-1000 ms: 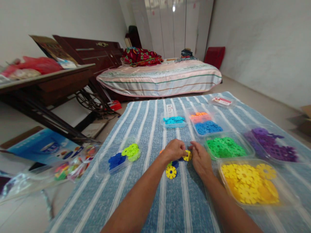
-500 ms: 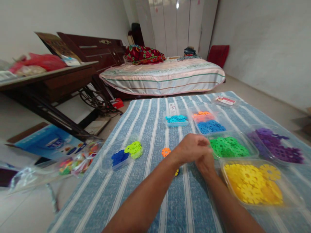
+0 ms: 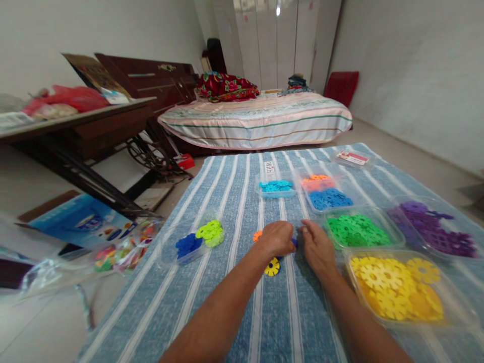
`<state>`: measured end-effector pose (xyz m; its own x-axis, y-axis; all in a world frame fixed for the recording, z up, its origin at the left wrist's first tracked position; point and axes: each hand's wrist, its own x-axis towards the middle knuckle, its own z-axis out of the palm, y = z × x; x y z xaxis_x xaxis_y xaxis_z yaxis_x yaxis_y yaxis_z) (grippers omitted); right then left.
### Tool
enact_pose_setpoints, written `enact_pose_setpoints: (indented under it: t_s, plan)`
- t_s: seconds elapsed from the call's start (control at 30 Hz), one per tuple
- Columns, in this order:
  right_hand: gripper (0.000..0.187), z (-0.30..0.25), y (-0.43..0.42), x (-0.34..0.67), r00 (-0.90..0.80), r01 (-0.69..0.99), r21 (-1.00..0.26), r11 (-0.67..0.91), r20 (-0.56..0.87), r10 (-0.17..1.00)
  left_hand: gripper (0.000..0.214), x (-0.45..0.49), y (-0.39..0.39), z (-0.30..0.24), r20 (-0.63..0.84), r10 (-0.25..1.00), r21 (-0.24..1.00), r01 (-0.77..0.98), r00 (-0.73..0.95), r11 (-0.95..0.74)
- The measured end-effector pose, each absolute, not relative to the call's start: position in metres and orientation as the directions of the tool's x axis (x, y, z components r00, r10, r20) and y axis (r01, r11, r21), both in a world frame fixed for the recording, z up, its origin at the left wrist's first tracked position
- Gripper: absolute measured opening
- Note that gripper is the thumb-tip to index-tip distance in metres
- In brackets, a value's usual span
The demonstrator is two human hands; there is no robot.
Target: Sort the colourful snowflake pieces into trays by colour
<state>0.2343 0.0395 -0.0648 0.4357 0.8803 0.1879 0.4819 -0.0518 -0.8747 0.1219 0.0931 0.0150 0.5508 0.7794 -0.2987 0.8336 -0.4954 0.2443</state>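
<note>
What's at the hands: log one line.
Left hand: curled at dark blue piece, hold unclear | Right hand: loosely open, near green pieces | Orange piece: partly hidden | Yellow piece: near left wrist

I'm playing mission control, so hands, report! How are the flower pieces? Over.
Left hand curled, grip hidden. Right hand beside it, looks open. Yellow piece shows; left hand partly hides orange piece.
</note>
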Motion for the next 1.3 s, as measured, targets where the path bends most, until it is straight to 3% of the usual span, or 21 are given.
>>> enact_pose_setpoints:
  t_s: [0.27, 0.47, 0.67, 0.83, 1.1, 1.3]
  plan:
    - [0.045, -0.064, 0.041, 0.235, 0.427, 0.512, -0.858, -0.049, 0.204, 0.881, 0.012, 0.114, 0.102, 0.002, -0.254, 0.791, 0.435, 0.796, 0.556, -0.42]
    - [0.046, -0.065, 0.039, 0.235, 0.438, 0.505, -0.86, -0.073, 0.182, 0.881, 0.012, 0.089, 0.093, 0.027, -0.169, 0.834, 0.544, 0.755, 0.526, -0.366]
    - [0.046, -0.065, 0.038, 0.235, 0.441, 0.513, -0.855, -0.072, 0.191, 0.877, 0.015, 0.006, 0.094, 0.069, -0.06, 0.956, 0.588, 0.784, 0.287, -0.198]
    - [0.044, -0.065, 0.037, 0.235, 0.432, 0.542, -0.838, -0.065, 0.211, 0.877, 0.019, -0.064, 0.1, 0.084, -0.16, 0.982, 0.382, 0.924, 0.105, -0.037]
    - [0.043, -0.066, 0.037, 0.236, 0.416, 0.565, -0.824, -0.049, 0.233, 0.879, 0.013, -0.104, 0.11, 0.073, -0.338, 0.933, 0.031, 0.992, 0.122, -0.119]
    - [0.043, -0.067, 0.037, 0.236, 0.415, 0.575, -0.816, -0.049, 0.24, 0.878, 0.026, -0.098, 0.11, 0.084, -0.298, 0.954, -0.241, 0.97, -0.032, -0.043]
